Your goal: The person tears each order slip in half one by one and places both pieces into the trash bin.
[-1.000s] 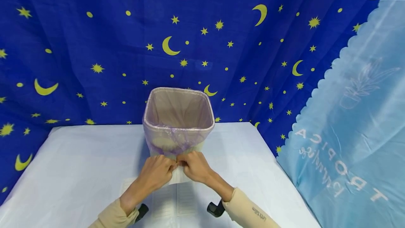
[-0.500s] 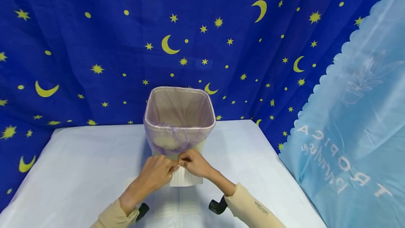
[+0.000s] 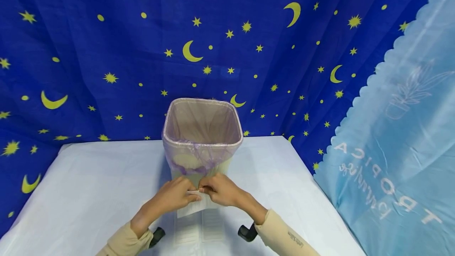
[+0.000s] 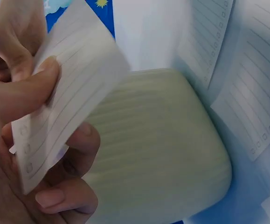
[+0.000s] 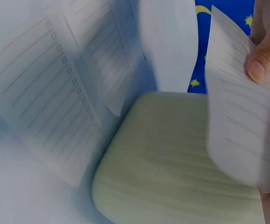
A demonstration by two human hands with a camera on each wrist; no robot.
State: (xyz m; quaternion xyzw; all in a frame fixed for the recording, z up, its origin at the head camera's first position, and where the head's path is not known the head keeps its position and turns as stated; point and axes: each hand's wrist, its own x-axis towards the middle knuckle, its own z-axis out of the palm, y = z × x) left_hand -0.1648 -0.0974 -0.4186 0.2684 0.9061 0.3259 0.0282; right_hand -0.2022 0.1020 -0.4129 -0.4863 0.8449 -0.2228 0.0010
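Observation:
A small lined sheet of paper (image 3: 194, 205) with printed checkboxes is held between my two hands, in front of a waste bin (image 3: 202, 160). My left hand (image 3: 176, 194) pinches it, thumb flat on its near face and other fingers behind, as the left wrist view shows. At the sheet's upper edge my right hand (image 3: 222, 190) pinches it, fingertips close beside the left ones. The sheet (image 4: 76, 79) slants in the left wrist view, and the left thumb (image 5: 258, 65) shows on it in the right wrist view. Part of the right hand is out of that view.
A thin purple bag lines the pale bin and folds over its rim (image 3: 199, 144). More lined sheets (image 5: 46, 98) lie on the white-covered table (image 3: 106, 185) between the forearms. Behind hangs a blue star-and-moon curtain (image 3: 124, 31), with a light blue cloth (image 3: 401, 129) on the right.
The left hand has turned and dropped slightly, its thumb now across the sheet. My right hand rose a little, then came back down. The sheet tilts more, its lower left corner swinging outward.

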